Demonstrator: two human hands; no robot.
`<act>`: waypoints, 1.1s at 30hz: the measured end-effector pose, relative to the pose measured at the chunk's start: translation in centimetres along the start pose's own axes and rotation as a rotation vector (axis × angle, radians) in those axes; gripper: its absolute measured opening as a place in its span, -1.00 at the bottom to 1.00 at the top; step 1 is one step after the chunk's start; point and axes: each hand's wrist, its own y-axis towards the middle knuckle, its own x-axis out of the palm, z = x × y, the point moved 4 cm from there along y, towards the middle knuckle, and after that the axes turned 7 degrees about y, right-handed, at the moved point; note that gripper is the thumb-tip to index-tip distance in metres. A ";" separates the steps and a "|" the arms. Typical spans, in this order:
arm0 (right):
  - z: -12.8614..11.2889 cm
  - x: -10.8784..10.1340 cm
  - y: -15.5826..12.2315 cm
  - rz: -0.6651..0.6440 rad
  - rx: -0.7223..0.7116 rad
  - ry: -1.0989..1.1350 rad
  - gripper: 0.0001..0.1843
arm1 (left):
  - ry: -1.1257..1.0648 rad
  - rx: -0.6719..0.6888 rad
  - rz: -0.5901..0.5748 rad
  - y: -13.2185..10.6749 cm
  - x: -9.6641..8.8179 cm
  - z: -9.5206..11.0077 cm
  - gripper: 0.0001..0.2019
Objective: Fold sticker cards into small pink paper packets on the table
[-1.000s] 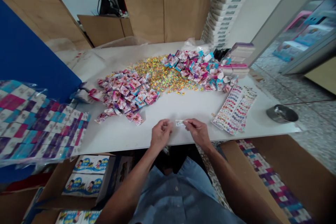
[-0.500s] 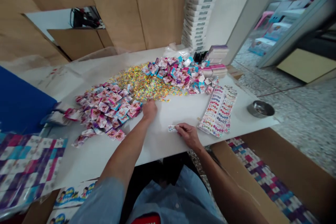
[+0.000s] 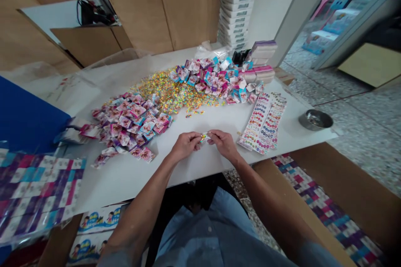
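I have a tiny white strip and a bright yellow-green bit between my two hands, up above the worktop near its front. My left grip pinches the bright bit, and my right grip pinches the white strip. My fingers hide some of both.

The round metal bowl sits far to my right; I can't tell what is in it. Below on my right, a brown box is full of little boxes in pink, purple, blue and white. A clear bag on my left is packed with the same colors. Under the worktop on that side are white and blue boxes with pictures.

The front edge runs close to my tummy. White worktop shows in front of me and to both sides of my hands, so I have room to move there.

A heap of yellow bits is past my hands. One pile of little packs is on the left, and another pile is behind, to the right. Sticker sheets lie just beside my right grip, in the way on that side. A tall white stack stands at the back.
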 end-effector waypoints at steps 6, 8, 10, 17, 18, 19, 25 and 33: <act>-1.1 -0.5 -2.0 -0.122 -0.009 -0.047 -0.64 | 0.070 0.032 -0.004 0.8 1.4 0.7 -0.77; -0.9 -0.9 -2.7 -0.089 -0.010 -0.026 -0.68 | 0.088 0.030 -0.016 1.1 2.1 0.7 -0.76; -0.4 -1.6 -3.0 -0.023 0.009 -0.003 -0.70 | 0.109 0.038 -0.035 1.3 2.8 0.9 -0.74; 0.2 -3.4 -3.5 0.088 0.015 0.008 -0.72 | 0.302 0.198 0.191 4.0 2.7 4.0 -0.75; 0.1 -3.4 -3.6 0.066 -0.004 -0.010 -0.73 | 0.354 0.238 0.228 4.9 2.9 4.9 -0.76; -0.1 -3.4 -3.7 0.044 -0.029 -0.035 -0.73 | 0.418 0.289 0.248 6.0 3.3 5.9 -0.77; -1.0 -3.3 -3.8 -0.002 -0.133 -0.131 -0.80 | 0.886 0.548 0.165 15.5 8.5 12.7 -0.63; -0.7 -3.5 -3.5 0.049 -0.158 -0.175 -0.85 | 0.956 0.515 0.020 26.2 14.0 14.2 -0.69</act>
